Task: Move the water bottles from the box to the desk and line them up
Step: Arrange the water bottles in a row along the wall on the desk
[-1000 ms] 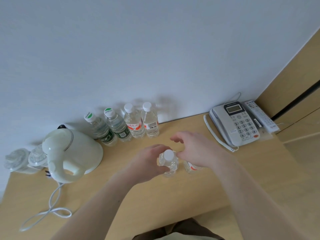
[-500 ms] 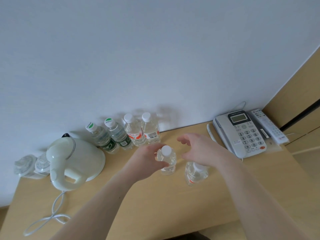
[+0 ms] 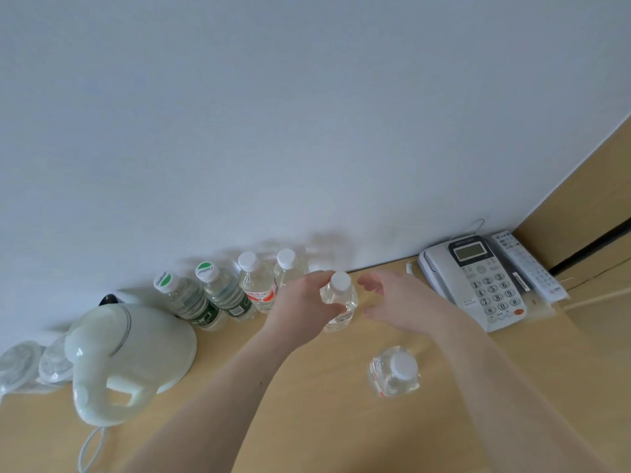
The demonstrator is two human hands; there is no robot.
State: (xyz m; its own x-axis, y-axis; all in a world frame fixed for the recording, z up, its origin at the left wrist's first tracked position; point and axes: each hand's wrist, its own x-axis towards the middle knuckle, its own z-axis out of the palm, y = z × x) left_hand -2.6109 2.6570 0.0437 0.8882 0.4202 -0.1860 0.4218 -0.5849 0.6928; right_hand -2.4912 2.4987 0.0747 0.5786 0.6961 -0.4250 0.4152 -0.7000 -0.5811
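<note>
Several water bottles stand in a row against the wall: two with green-marked caps (image 3: 186,297) and two white-capped ones with red labels (image 3: 256,285). My left hand (image 3: 304,303) grips a clear white-capped bottle (image 3: 339,302) just right of that row, close to the wall. Beside it on the right hovers my right hand (image 3: 399,302), fingers relaxed and holding nothing. Another white-capped bottle (image 3: 396,372) stands alone on the wooden desk (image 3: 324,421), nearer me, below my right forearm. The box is out of view.
A pale green kettle (image 3: 119,356) with a white cord sits at the left, with two capped glasses (image 3: 30,365) beside it. A grey desk phone (image 3: 478,279) and a remote (image 3: 529,266) lie at the right, next to a wooden side panel.
My left hand carried its bottle farther back toward the row by the wall. My right hand let go of the other bottle and moved away from it, leaving it standing alone.
</note>
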